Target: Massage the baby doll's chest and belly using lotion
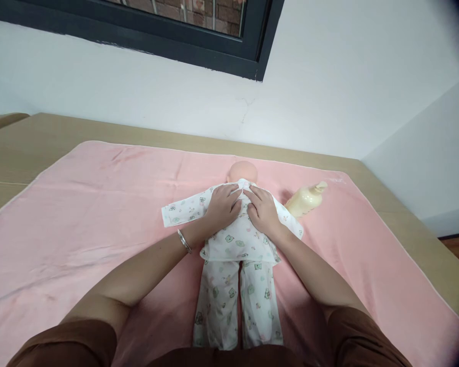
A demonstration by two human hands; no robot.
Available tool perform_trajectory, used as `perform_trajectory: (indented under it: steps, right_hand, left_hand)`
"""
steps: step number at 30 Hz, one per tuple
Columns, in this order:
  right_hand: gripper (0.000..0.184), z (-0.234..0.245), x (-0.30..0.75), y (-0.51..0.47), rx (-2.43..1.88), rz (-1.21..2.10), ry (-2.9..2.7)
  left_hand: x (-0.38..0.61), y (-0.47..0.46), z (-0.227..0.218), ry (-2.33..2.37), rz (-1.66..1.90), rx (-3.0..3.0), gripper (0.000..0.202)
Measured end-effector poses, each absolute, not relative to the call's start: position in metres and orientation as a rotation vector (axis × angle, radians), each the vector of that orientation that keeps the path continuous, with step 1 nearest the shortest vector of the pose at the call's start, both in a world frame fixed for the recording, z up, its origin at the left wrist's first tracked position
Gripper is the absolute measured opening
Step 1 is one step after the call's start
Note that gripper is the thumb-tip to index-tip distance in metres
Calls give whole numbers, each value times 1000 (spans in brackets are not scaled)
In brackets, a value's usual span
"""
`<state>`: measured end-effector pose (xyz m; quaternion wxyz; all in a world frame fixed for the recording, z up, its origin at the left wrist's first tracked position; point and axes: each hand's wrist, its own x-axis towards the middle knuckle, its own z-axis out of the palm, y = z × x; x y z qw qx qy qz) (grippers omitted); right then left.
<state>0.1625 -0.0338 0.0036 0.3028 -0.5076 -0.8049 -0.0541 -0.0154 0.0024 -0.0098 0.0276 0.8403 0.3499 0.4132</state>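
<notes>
A baby doll in white patterned pyjamas lies stretched out, its bald head towards the wall. Only the smooth top of the head shows; no face is visible. My left hand rests flat on the upper left of the pyjama top, fingers extended. On the upper right, my right hand lies the same way, its fingertips close to those of the left. Both sit just below the collar. Right of the doll, a cream-coloured pump bottle lies tilted near the doll's right-hand sleeve.
A pink blanket with some wrinkles covers much of the wooden table. Behind the table rises a white wall with a dark-framed window. A silver bracelet circles my left wrist.
</notes>
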Motion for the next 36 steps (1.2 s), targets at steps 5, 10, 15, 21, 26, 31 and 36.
perform_trajectory:
  steps: [5,10,15,21,26,31,36]
  right_hand:
    - [31,2,158,-40,-1301,-147,-2027]
    - [45,7,157,-40,-1472,-124,-2084]
    - [52,7,162,-34,-1451,-140,-2218]
    - [33,1,160,-37,-1272,-130,-2047]
    - [36,3,158,-40,-1379,-86,-2008]
    - [52,7,160,-37,-1524,-80,-2158]
    - [45,6,159,-38,-1462,-181,-2146]
  left_hand:
    - [-15,-3,-12,1028,1470,2527,18]
    - [-14,-5,-12,1210,1340,2455,30]
    - [-15,0,-12,1199,1185,2565,38]
    - [-16,0,-7,1043,1303,2566,16]
    - [-14,-5,-6,1114,1296,2531,20]
    - [-14,-2,-8,1261,1135,2543,41]
    - [-15,-1,-10,1152,1279,2613,31]
